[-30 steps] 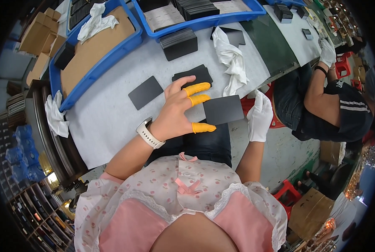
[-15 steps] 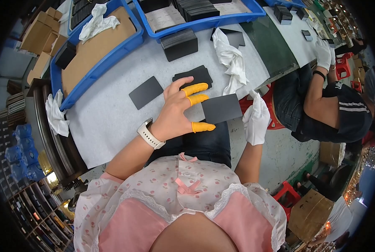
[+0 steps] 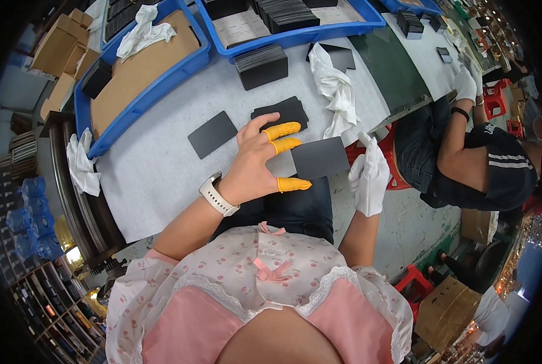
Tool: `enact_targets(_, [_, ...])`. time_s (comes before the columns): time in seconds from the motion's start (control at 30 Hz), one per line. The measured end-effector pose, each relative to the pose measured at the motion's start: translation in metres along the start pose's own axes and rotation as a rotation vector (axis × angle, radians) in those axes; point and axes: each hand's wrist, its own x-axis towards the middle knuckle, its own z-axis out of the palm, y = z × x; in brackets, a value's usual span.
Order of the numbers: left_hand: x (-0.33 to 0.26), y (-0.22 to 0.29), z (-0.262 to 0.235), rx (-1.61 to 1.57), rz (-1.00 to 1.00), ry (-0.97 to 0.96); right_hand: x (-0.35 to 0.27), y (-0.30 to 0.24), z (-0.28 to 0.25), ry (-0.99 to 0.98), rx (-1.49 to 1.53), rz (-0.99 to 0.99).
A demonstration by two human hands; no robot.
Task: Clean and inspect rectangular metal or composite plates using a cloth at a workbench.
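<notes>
My left hand (image 3: 251,164), with yellow finger cots on the thumb and two fingers, grips a dark grey card (image 3: 320,158) by opposite edges near its left end. Beside the card's right edge is my right hand (image 3: 369,176) in a white glove, its forefinger raised apart from the thumb; whether it touches the card's corner I cannot tell. A loose stack of black cards (image 3: 289,112) lies just beyond my left fingers. One single dark card (image 3: 212,134) rests on the white-covered table (image 3: 143,188) to the left.
A block of black cards (image 3: 261,67) stands behind the stack, near a crumpled white cloth (image 3: 334,91). Blue trays (image 3: 301,37) with cards line the far side, another blue tray (image 3: 204,57) at left. A co-worker (image 3: 471,139) in white gloves sits at right, near a red stool (image 3: 398,164).
My gloved right hand has shifted slightly downward beside the card. My left hand and the card have hardly moved.
</notes>
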Motion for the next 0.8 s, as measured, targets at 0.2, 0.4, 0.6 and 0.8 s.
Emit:
enact_targets(0.2, [0.001,0.001,0.001,0.005,0.002,0.016,-0.029,-0.014,0.023,-0.236,0.042,-0.112])
enact_targets(0.4, [0.0,0.001,0.002,0.003,0.015,0.012,-0.021,-0.007,0.019,-0.009,0.066,-0.072])
enact_targets(0.6, [0.0,-0.001,0.001,-0.032,0.015,0.037,-0.001,0.002,-0.01,0.09,0.051,-0.104])
enact_targets(0.8, [-0.001,-0.001,0.001,-0.045,0.005,0.02,0.0,0.005,-0.009,0.084,0.057,-0.071])
